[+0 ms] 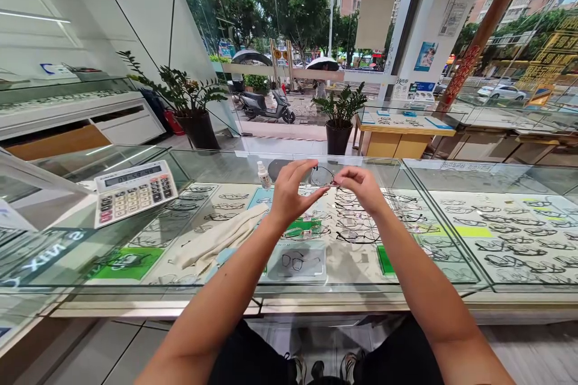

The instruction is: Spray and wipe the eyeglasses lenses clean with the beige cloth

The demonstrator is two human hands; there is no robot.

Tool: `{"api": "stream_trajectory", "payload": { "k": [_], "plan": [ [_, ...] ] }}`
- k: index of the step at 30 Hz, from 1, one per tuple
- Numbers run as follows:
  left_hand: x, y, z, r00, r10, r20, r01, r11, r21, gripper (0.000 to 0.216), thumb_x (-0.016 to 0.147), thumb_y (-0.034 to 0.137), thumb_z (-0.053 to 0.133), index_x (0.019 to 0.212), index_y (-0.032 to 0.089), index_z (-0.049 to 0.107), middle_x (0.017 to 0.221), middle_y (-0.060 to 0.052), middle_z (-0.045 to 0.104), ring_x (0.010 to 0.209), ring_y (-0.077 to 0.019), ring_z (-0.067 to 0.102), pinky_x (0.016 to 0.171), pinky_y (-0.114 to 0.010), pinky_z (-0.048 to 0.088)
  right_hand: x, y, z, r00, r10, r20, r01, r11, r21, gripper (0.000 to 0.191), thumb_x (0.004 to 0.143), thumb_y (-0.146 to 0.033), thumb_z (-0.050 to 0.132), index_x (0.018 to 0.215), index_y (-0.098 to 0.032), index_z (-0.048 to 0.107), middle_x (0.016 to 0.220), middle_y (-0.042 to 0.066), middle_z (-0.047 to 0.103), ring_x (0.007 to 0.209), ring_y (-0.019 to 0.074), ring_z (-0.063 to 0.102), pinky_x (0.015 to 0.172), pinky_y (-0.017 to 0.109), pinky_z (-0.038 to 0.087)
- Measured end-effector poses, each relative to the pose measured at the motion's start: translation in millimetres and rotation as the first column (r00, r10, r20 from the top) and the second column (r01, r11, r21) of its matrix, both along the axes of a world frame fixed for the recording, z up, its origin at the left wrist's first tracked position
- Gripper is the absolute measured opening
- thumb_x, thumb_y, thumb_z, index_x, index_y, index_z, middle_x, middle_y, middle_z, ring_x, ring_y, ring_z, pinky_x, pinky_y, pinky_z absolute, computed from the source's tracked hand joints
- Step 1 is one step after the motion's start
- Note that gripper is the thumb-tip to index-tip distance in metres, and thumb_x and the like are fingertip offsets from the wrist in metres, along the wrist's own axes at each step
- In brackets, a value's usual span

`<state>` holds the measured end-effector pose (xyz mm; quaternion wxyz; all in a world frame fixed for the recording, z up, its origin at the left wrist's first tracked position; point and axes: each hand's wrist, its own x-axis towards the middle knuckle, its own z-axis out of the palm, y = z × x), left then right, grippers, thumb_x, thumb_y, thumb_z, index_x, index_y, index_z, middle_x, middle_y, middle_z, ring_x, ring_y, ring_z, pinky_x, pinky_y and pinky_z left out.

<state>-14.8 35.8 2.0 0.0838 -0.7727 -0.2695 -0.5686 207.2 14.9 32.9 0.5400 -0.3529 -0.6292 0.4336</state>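
Observation:
Between my two hands, above the glass counter, is a pair of eyeglasses point(322, 176) with thin dark frames. My left hand point(292, 189) pinches one side of it, thumb below and fingers above. On the other side, my right hand point(361, 185) has its fingertips closed on the frame's edge. A small white spray bottle point(264, 175) stands just left of my left hand. Near my left forearm lies a crumpled cream cloth point(223, 237). Below my hands, a clear tray point(295, 263) bears another pair of glasses.
A large calculator point(135, 190) sits at the left on the glass counter point(226, 168). Rows of eyeglasses point(356, 219) lie inside the display case under the glass. Beyond the counter stand two potted plants point(338, 132) by the window.

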Motion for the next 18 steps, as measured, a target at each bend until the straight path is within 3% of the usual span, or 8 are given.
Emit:
{"api": "stream_trajectory", "payload": {
  "k": [2,5,9,13,15,18],
  "plan": [
    [-1.7,0.9,3.5,0.998,0.032,0.060,-0.034,0.998,0.043,0.054,0.090,0.048,0.087,0.135,0.028,0.065,0.128,-0.011,0.077,0.118,-0.0332,0.073,0.101,-0.053,0.057,6.1,2.5,3.7,0.980,-0.164,-0.118,0.176,0.978,0.107,0.017,0.082,-0.039,0.078,0.078,-0.023,0.074,0.084,0.003,0.072,0.085,0.0197,0.062,0.084,0.036,0.049],
    [-7.0,-0.5,24.0,0.980,0.127,0.152,-0.134,0.990,0.037,0.051,0.086,0.053,0.088,0.124,0.026,0.066,0.122,-0.010,0.076,0.116,-0.0336,0.070,0.105,-0.055,0.054,17.8,5.3,19.2,0.887,-0.360,-0.288,0.428,0.876,0.222,0.013,0.081,-0.033,0.074,0.076,-0.026,0.064,0.081,0.000,0.065,0.082,0.0186,0.059,0.085,0.036,0.050],
    [-13.6,-6.4,77.2,0.959,0.097,0.268,-0.095,0.995,-0.020,0.059,0.079,0.058,0.092,0.119,0.026,0.063,0.121,-0.010,0.070,0.124,-0.0356,0.063,0.115,-0.056,0.046,26.2,-0.2,62.6,0.893,-0.367,-0.260,0.445,0.806,0.391,0.011,0.085,-0.032,0.068,0.080,-0.027,0.059,0.083,0.002,0.060,0.081,0.0192,0.058,0.083,0.038,0.050],
    [-9.1,-15.5,128.3,0.926,0.105,0.363,-0.127,0.991,0.039,0.060,0.081,0.061,0.089,0.120,0.028,0.060,0.127,-0.012,0.064,0.136,-0.0387,0.055,0.115,-0.056,0.047,21.1,-8.2,105.5,0.903,-0.364,-0.228,0.425,0.688,0.588,0.017,0.091,-0.038,0.067,0.084,-0.028,0.055,0.088,0.004,0.061,0.085,0.0214,0.061,0.084,0.041,0.052],
    [-4.1,-20.1,142.9,0.917,0.110,0.383,-0.147,0.987,0.067,0.057,0.084,0.062,0.085,0.122,0.029,0.060,0.127,-0.011,0.064,0.135,-0.0389,0.056,0.108,-0.054,0.050,17.1,-8.6,115.7,0.891,-0.388,-0.233,0.443,0.638,0.630,0.021,0.093,-0.044,0.066,0.085,-0.029,0.054,0.087,0.004,0.062,0.084,0.0222,0.062,0.080,0.042,0.053],
    [0.6,-25.2,150.0,0.905,0.155,0.397,-0.209,0.973,0.097,0.053,0.086,0.066,0.080,0.121,0.032,0.060,0.120,-0.009,0.067,0.121,-0.0371,0.064,0.099,-0.054,0.053,13.6,-6.7,117.5,0.884,-0.396,-0.249,0.450,0.574,0.684,0.024,0.095,-0.047,0.067,0.084,-0.029,0.056,0.084,0.003,0.063,0.081,0.0219,0.064,0.077,0.041,0.056]
  ]
}}
